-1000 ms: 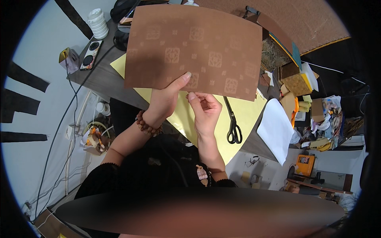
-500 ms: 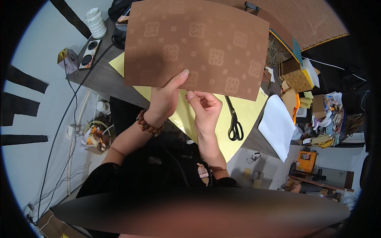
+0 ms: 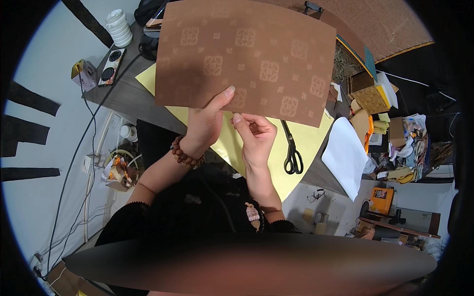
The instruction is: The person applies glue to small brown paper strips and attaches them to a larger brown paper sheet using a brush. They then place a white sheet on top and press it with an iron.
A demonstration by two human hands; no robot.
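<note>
Fingers of left hand (image 3: 202,129) pinching brown patterned sheet (image 3: 247,56) at its lower edge, right hand (image 3: 256,138) fingertips nipping beside; better gripped lightly, kept taut above yellow paper (image 3: 306,143) near scissors (image 3: 292,150).

Cluttered craft workroom, seen from above. Grey worktable (image 3: 126,96) covered by yellow sheet (image 3: 306,143), black scissors (image 3: 292,150) laid on it. Paper and card scraps heaped (image 3: 395,148) at 3 o'clock. Woven mat (image 3: 390,24) spread at 1 o'clock. Cables trailed along pale floor (image 3: 59,163) at 9 o'clock.
</note>
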